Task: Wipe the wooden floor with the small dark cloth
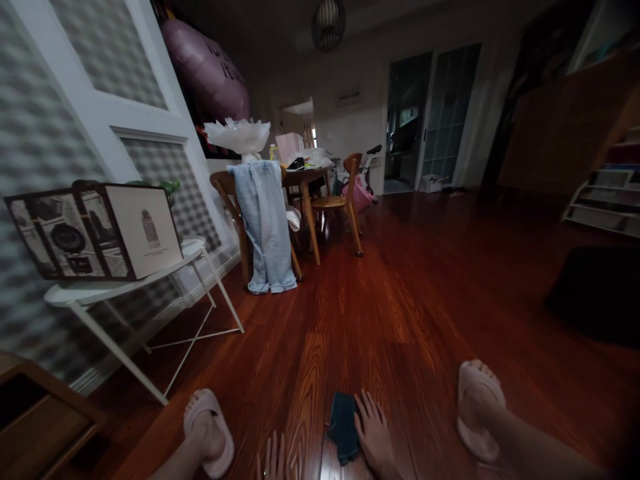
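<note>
Head view: dark teal piece of cloth (343, 427) lies on the glossy reddish-brown wood floor (350, 300), low centre of frame, between the two hands, nearer the right. Right hand (375, 433) is palm down alongside it, fingers straight and a bit spread, nothing gripped; thumb side meets or nearly meets the cloth's right edge, can't tell if pressing. Left hand (273, 460) cut off by the bottom edge, visible fingers extended with narrow gaps, no object seen in them, well apart from the cloth; palm side hidden, can't tell if it touches the floor. Feet in pale pink open-toe slippers (477, 443) out to both sides. Left side: white metal side table (187, 255) carrying a dark-edged printed box with a cream front (145, 230); brown wooden cabinet corner (50, 427) below. Further back: light blue denim jeans (265, 223) hung over a wooden chair, second brown wooden chair (353, 190) by a cluttered wooden table, pink foil balloon (205, 70) above. Black shape at right edge, too dark to identify.
</note>
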`<state>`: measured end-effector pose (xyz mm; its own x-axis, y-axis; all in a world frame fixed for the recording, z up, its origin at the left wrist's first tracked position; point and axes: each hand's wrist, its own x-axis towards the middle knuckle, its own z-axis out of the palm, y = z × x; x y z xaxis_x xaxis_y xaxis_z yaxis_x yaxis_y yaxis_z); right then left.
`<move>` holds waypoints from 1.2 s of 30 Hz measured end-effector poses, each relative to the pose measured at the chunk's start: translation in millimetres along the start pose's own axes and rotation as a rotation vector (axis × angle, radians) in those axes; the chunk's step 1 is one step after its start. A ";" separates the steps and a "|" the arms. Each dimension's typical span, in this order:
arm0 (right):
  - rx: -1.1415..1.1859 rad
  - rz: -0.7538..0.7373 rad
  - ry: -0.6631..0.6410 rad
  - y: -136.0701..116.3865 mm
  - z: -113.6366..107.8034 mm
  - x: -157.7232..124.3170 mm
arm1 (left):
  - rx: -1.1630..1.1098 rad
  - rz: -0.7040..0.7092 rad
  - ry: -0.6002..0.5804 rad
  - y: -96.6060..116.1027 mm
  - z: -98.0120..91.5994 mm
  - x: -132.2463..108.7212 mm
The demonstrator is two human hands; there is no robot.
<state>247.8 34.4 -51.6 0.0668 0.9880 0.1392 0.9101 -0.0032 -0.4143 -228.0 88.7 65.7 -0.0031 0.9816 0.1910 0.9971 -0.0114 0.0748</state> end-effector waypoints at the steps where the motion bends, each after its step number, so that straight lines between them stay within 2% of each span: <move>1: -0.003 0.004 0.012 -0.1 0.5 0.4 | -0.003 -0.016 0.006 1.1 0.0 0.5; 5: 0.014 -0.064 0.058 -2.7 10.9 2.3 | -0.013 -0.061 0.044 4.6 0.3 1.8; 8: 0.041 -0.279 -0.083 -9.3 20.5 -0.6 | -0.019 -0.082 0.067 10.5 5.6 -2.0; 11: 0.020 -0.428 -0.207 -17.8 20.7 -8.3 | -0.029 -0.093 0.066 27.2 21.9 -13.0; 15: -0.001 -0.538 -0.304 -15.6 -1.1 -3.6 | -0.044 -0.111 0.049 60.6 52.4 -39.7; 18: -0.002 -0.657 -0.414 8.1 -27.6 26.9 | -0.047 -0.138 0.041 84.3 71.2 -65.9; 20: -0.053 -0.577 -0.409 31.8 -43.0 54.5 | -0.049 -0.156 0.035 100.5 80.8 -85.1; 23: -0.177 -0.223 -0.255 61.6 -53.8 85.3 | -0.057 -0.174 0.020 130.9 92.3 -114.8; 25: -0.225 -0.044 -0.168 66.0 -51.2 90.3 | -0.067 -0.178 0.009 153.8 97.9 -132.7; 27: -0.231 0.035 -0.122 53.5 -41.6 82.4 | -0.072 -0.183 0.001 173.5 101.5 -146.4; 29: -0.196 -0.005 -0.119 27.2 -27.0 64.6 | -0.066 -0.192 -0.009 186.1 103.2 -154.3; 33: -0.042 -0.306 -0.213 -37.8 3.9 12.6 | -0.053 -0.194 -0.019 191.7 103.0 -156.8; 36: 0.069 -0.526 -0.297 -69.2 14.7 -17.6 | -0.059 -0.189 -0.015 190.5 100.2 -155.7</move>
<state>177.6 19.5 -38.7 -0.5105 0.8553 0.0881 0.7609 0.4971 -0.4171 -30.0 -47.2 -47.9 -0.1879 0.9702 0.1533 0.9728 0.1623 0.1654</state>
